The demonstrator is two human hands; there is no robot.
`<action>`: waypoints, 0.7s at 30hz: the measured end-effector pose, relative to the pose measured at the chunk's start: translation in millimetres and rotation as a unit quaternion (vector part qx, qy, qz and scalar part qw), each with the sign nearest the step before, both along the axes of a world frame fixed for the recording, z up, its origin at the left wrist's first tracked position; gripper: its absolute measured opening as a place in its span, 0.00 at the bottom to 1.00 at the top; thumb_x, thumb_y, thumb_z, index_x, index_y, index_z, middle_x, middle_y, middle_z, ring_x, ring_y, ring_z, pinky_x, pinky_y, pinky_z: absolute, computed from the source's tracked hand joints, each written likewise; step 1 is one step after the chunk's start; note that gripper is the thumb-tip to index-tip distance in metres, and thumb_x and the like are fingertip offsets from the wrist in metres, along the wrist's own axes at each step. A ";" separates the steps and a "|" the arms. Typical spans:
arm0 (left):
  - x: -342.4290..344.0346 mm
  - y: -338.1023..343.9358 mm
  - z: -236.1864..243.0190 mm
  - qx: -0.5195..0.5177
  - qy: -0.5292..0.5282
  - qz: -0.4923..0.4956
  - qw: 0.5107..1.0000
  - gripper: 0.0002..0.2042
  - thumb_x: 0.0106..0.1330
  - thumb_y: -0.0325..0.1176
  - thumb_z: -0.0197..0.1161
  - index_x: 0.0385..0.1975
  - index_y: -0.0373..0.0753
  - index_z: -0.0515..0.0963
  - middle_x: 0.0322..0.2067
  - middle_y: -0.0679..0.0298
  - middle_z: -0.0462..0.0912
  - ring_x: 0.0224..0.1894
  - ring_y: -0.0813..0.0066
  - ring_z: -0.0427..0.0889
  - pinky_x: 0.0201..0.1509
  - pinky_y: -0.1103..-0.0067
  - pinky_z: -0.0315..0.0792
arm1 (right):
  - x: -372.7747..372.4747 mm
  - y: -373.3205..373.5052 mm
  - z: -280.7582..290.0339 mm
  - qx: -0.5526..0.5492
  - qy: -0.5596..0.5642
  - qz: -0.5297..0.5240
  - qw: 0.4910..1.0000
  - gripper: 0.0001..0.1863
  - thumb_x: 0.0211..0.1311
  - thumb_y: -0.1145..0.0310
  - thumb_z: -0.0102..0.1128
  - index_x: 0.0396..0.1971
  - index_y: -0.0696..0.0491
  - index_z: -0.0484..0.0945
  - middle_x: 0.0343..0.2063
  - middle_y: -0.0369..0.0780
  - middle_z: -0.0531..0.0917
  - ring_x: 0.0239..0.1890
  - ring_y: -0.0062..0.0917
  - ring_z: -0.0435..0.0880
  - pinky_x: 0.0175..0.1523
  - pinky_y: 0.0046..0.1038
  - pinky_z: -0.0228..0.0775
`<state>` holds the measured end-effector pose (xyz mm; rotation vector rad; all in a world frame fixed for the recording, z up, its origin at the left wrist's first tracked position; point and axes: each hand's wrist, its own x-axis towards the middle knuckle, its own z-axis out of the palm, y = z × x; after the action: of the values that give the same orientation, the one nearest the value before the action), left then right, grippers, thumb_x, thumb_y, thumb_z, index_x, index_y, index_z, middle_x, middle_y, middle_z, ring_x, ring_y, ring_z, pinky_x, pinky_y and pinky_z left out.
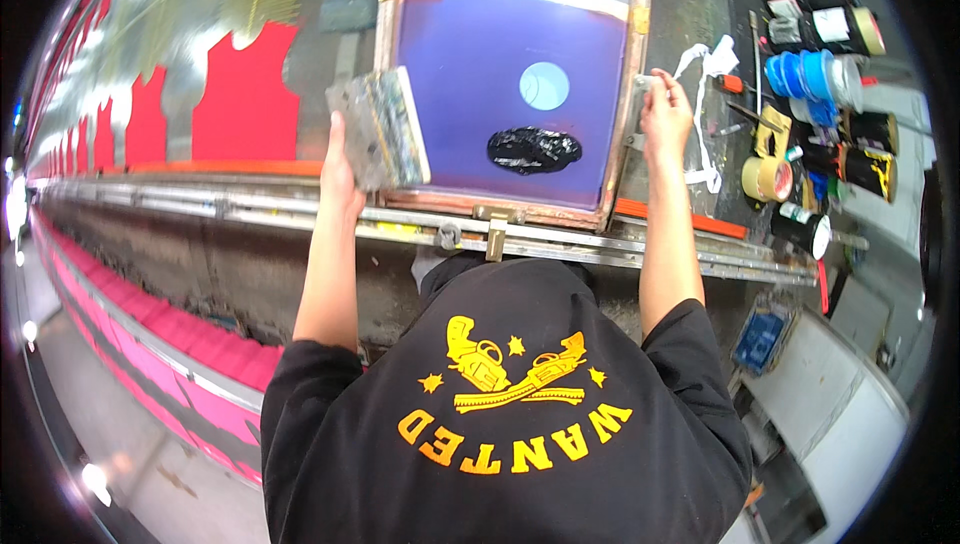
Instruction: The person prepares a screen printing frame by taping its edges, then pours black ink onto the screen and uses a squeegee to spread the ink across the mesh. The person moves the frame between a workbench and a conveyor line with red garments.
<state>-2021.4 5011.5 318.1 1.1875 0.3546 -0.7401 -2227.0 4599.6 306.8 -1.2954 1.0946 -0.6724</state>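
My left hand (341,169) is closed on the side of a squeegee (372,134), a wide flat grey blade stained with ink. The squeegee is tilted over the lower left corner of a screen printing frame (388,29). The purple mesh (450,74) of the frame has a pale round patch (544,86), and a glossy black ink blob (535,151) lies below it. By the frame's right side, my right hand (668,122) has its fingers pinched together. A small greyish piece shows at its fingertips, too unclear to name.
Red shirt-shaped fabric pieces (245,94) lie along the table to the left. Ink cans (868,172), blue tape rolls (812,76), a tan tape roll (768,178) and white strips (712,64) are at the right. A metal rail (580,247) runs along the near edge.
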 end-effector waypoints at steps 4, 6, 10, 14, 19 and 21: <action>2.9 4.6 -16.3 -0.039 0.039 -0.014 0.998 0.35 0.79 0.61 0.51 0.73 0.37 0.65 0.68 0.59 0.73 0.68 0.63 0.73 0.73 0.65 0.68 | -6.1 2.1 -15.4 -0.004 0.025 -0.028 0.999 0.13 0.76 0.65 0.62 0.55 0.50 0.82 0.24 0.27 0.76 0.19 0.08 0.66 0.22 0.15 0.54; 2.6 4.3 -15.1 -0.034 0.054 -0.011 0.998 0.35 0.79 0.60 0.51 0.73 0.38 0.64 0.68 0.60 0.73 0.68 0.63 0.73 0.72 0.65 0.68 | -7.8 3.3 -15.7 0.000 0.038 -0.036 0.999 0.14 0.75 0.66 0.62 0.57 0.49 0.82 0.25 0.27 0.76 0.18 0.07 0.65 0.21 0.14 0.52; -1.5 2.6 -9.8 -0.039 0.044 0.001 0.998 0.35 0.78 0.61 0.53 0.73 0.39 0.64 0.68 0.60 0.74 0.68 0.63 0.73 0.73 0.65 0.67 | -5.9 3.0 -27.6 -0.033 0.033 -0.013 0.999 0.16 0.75 0.68 0.61 0.59 0.50 0.81 0.27 0.27 0.76 0.21 0.07 0.67 0.24 0.15 0.55; 5.8 5.9 -0.5 0.003 0.002 0.029 1.000 0.36 0.78 0.61 0.53 0.73 0.39 0.63 0.68 0.61 0.74 0.68 0.63 0.73 0.73 0.64 0.67 | 1.8 3.4 -46.3 -0.053 0.042 -0.013 0.998 0.15 0.73 0.70 0.62 0.56 0.54 0.82 0.40 0.34 0.85 0.38 0.15 0.80 0.45 0.22 0.72; 1.0 2.8 38.6 0.024 -0.109 -0.031 0.993 0.27 0.78 0.44 0.61 0.70 0.36 0.67 0.64 0.59 0.77 0.63 0.66 0.78 0.69 0.68 0.72 | 16.5 7.4 -62.2 -0.110 0.105 0.015 0.988 0.18 0.67 0.65 0.66 0.55 0.54 0.83 0.46 0.44 0.88 0.49 0.27 0.86 0.57 0.30 0.74; -4.5 -10.8 51.9 0.126 -0.223 -0.134 0.957 0.25 0.74 0.34 0.67 0.67 0.34 0.69 0.60 0.57 0.80 0.59 0.68 0.81 0.66 0.71 0.74 | 20.1 4.3 -69.0 -0.136 0.136 0.015 0.981 0.19 0.67 0.65 0.65 0.55 0.54 0.82 0.48 0.48 0.89 0.52 0.33 0.87 0.59 0.33 0.74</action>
<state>-2025.9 5000.8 370.0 1.6234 -0.0965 -0.6459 -2206.9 4603.9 237.8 -1.6732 1.2311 -0.6496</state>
